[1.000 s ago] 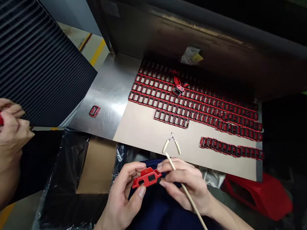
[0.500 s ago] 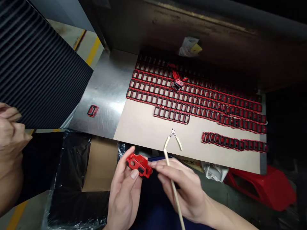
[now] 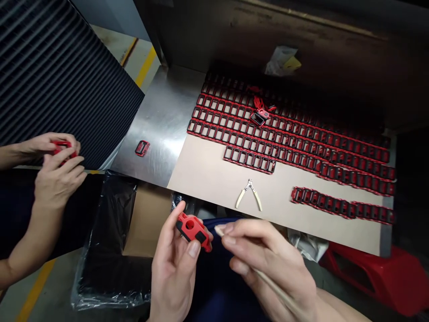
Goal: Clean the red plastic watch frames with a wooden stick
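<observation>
My left hand (image 3: pixel 172 270) is shut on a red-and-black plastic frame (image 3: pixel 192 230), pinching it between thumb and fingers. My right hand (image 3: pixel 271 264) grips a thin wooden stick (image 3: pixel 271 282), its tip close to the frame but apart from it. Just beyond my hands, flush cutters with cream handles (image 3: pixel 249 194) lie on a beige board (image 3: pixel 204 167). Many similar frames (image 3: pixel 284 150) stand in long rows across the board. A co-worker's hands (image 3: pixel 56 161) hold a red piece (image 3: pixel 62 147) at the left.
A single frame (image 3: pixel 142 148) lies on the steel tabletop (image 3: pixel 157 120). A black corrugated sheet (image 3: pixel 56 76) rises at the left. Below the table edge are a black-lined cardboard box (image 3: pixel 147 223) and a red plastic stool (image 3: pixel 378 281).
The co-worker's hands have moved right, fully into view. My left hand has turned the frame, and the stick now slants down-right across my right hand. The camera view has shifted slightly.
</observation>
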Available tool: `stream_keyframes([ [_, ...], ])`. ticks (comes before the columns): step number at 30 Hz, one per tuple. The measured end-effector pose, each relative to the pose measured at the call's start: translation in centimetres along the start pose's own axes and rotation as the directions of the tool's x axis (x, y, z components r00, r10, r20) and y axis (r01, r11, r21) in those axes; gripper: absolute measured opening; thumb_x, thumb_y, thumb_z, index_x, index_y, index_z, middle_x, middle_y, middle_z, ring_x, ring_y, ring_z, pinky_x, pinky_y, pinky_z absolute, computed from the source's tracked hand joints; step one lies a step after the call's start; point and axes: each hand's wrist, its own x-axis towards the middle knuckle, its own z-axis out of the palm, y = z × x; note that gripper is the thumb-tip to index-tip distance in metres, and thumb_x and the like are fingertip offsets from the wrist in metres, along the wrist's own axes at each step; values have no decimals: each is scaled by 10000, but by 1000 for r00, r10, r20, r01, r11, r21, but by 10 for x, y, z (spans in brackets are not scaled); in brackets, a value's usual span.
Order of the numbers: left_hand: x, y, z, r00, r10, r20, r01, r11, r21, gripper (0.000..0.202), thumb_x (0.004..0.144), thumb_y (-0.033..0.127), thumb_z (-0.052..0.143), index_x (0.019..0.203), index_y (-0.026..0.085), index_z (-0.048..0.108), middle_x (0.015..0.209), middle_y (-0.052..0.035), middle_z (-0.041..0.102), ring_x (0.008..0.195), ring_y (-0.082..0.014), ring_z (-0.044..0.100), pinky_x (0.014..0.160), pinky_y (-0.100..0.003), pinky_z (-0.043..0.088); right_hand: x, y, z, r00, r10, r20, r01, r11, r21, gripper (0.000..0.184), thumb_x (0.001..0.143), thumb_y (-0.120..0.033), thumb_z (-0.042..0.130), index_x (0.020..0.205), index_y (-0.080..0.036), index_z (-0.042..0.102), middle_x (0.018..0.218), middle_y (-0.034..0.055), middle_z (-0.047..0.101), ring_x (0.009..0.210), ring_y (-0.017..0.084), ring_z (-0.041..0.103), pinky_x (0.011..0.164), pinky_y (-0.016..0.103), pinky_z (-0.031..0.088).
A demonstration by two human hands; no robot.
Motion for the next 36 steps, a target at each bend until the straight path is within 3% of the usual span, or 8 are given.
stream_keyframes([
  [3,-4,-4,-8,1000,2,-10,-2,1000,15,584,872,350,908,1416,316,696,1109,-34,826,985,-193,826,891,-234,659,0,-2,3,1000,-11,-21,12,1000,13,547,951,66,671,1423,-209,651,1215,128,769,1148,245,808,977,335,727],
  [8,-8,-9,-15,999,41,-13,-40,997,58,580,876,344,899,1421,342,699,1145,-31,813,974,-197,822,897,-256,664,-4,-1,14,994,12,-108,-7,999,43,476,929,62,688,1299,-234,643,1114,103,776,1107,263,821,952,404,743],
  [23,-13,-17,-7,992,127,-2,-126,981,145,632,861,266,910,1440,371,680,1194,-23,810,1042,-204,824,938,-246,655,-12,-1,11,993,5,-119,-3,1000,15,428,952,60,639,1282,-212,606,1116,119,758,1115,246,806,933,365,733],
  [29,-13,-22,-7,988,153,4,-151,971,184,631,870,255,900,1451,359,678,1198,-22,811,1038,-202,819,936,-245,658,-14,0,6,997,18,-72,-21,999,-38,419,965,33,639,1290,-226,584,1136,118,756,1078,238,806,904,344,726],
  [36,-11,-26,-9,996,91,-15,-86,980,180,708,851,287,917,1501,363,647,1261,-36,803,1094,-215,805,962,-254,649,-15,7,3,994,-24,-108,15,997,-78,385,982,5,624,1294,-216,576,1110,119,753,1016,235,805,836,332,725],
])
